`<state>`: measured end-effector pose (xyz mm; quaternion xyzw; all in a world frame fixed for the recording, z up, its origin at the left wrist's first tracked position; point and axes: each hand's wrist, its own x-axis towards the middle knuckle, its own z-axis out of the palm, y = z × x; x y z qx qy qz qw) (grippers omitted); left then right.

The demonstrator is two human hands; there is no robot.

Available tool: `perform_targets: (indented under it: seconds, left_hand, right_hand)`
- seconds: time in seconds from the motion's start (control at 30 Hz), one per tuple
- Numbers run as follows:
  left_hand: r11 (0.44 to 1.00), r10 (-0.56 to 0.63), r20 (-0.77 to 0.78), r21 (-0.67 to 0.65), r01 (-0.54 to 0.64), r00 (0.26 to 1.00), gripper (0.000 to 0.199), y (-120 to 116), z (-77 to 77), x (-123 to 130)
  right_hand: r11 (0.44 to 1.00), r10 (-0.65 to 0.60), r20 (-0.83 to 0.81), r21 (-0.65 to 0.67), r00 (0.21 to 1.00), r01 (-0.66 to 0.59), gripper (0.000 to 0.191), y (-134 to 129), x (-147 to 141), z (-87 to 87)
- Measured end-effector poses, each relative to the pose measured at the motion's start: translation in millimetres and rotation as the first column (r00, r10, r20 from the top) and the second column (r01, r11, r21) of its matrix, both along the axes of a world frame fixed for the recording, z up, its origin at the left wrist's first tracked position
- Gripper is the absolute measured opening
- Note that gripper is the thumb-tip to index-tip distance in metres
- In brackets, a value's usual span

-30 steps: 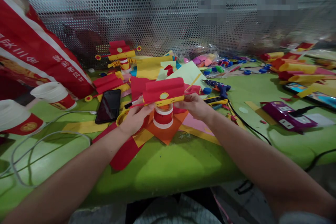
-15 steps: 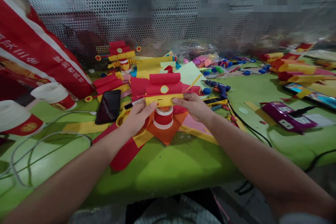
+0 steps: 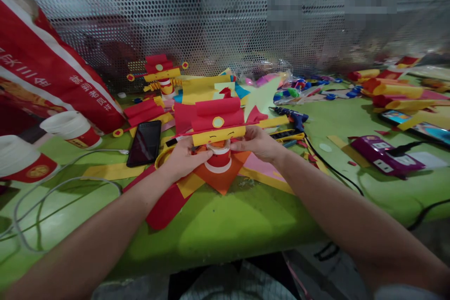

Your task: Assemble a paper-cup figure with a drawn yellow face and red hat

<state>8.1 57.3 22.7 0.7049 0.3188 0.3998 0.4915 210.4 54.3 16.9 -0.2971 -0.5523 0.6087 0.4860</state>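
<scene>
A perforated metal screen [image 3: 211, 33] backs the green table [image 3: 246, 225] in the head view. From afar I see the left hand [image 3: 184, 158] and right hand [image 3: 260, 144] pinching the ends of the paper head [image 3: 218, 136], fingertips partly hidden, above a paper cup [image 3: 218, 159] on orange paper [image 3: 225, 183]. I cannot tell whether head and cup touch. I judge the head light, springy, easily creased: best held gently at its ends.

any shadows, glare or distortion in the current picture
Head view: soft shadows on the green table in front of the paper cup; head view: a pale sheen on the table toward the left; head view: the table's front edge looks bowed; head view: pixelated blocks cover parts of the perforated panel.
</scene>
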Motion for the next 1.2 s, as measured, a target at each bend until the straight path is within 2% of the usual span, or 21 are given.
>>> perform_targets:
  seconds: [0.2,0.43,0.73,0.93,1.2]
  left_hand:
    - [0.999,-0.008,0.007,0.031,0.007,1.000,0.034,0.6,-0.4,0.4]
    - [1.000,0.012,-0.039,0.029,-0.011,0.999,0.027,0.2,-0.8,-0.3]
    - [0.998,0.019,-0.029,0.066,-0.017,0.999,0.034,1.8,-1.1,-0.7]
    - [0.996,-0.033,-0.006,0.087,0.033,0.999,0.033,1.8,-0.5,-0.5]
    - [0.995,-0.045,0.015,0.093,0.044,0.999,0.035,1.8,-1.5,-0.3]
  right_hand:
    - [0.999,0.039,-0.007,-0.013,0.999,-0.039,0.037,2.2,4.8,-0.4]
    - [0.998,0.022,-0.024,-0.060,0.999,-0.023,0.041,5.9,11.4,-0.9]
    - [0.999,-0.037,0.052,0.039,0.998,0.035,0.046,11.6,16.6,-5.8]
    - [0.998,0.051,0.027,0.041,0.998,-0.052,0.043,9.1,14.8,-1.1]
    - [0.997,0.071,0.005,0.042,0.997,-0.071,0.039,7.4,13.6,0.3]
